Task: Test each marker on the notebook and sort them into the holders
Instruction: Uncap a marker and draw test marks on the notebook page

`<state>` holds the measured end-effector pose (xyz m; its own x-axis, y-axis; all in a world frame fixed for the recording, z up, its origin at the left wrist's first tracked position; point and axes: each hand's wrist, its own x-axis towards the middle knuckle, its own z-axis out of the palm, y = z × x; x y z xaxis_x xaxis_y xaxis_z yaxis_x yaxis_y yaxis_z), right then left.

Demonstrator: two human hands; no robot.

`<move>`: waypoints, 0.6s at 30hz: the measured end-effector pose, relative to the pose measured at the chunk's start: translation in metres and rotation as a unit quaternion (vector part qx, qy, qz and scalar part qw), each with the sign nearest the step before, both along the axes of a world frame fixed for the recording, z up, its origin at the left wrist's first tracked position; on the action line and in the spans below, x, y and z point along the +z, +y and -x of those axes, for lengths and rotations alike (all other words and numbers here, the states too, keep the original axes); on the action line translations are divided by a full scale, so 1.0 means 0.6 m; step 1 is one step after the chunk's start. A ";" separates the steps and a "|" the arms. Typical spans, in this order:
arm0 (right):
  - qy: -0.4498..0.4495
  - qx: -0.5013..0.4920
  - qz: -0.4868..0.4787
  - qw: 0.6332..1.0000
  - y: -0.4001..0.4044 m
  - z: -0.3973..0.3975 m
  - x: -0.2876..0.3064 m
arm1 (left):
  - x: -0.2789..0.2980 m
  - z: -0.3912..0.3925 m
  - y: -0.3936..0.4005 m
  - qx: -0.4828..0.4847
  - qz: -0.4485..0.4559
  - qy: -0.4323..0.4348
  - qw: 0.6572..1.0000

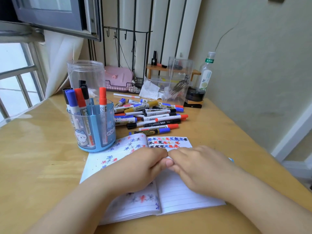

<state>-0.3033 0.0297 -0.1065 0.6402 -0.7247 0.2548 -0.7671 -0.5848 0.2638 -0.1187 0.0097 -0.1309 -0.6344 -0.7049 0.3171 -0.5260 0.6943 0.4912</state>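
Blue holder (94,132) holds upright markers (79,102); clear jar (86,73) behind.

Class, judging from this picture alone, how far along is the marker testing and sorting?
Done: several markers stand in the blue holder, and the notebook shows many test marks. In hand: both hands, left and right, meet over the page, seemingly gripping something small. Left: the pile of markers still needs testing.

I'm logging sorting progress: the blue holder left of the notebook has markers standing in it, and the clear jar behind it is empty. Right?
Not quite. The head view shows the clear jar behind the blue holder has at least one black-capped marker in it. The rest holds: markers stand in the blue holder, left of the notebook.
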 end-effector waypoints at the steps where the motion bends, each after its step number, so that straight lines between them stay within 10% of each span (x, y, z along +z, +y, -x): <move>1: -0.010 -0.016 -0.058 0.998 0.001 0.004 0.012 | 0.000 -0.003 -0.001 -0.001 -0.006 0.008 1.000; 9: -0.192 -0.181 -0.254 0.930 -0.009 0.064 0.053 | 0.011 -0.006 -0.005 0.087 0.020 0.036 0.995; 18: -0.639 -0.112 -0.340 0.681 -0.057 0.035 0.034 | -0.008 0.000 -0.007 0.104 0.063 -0.001 0.993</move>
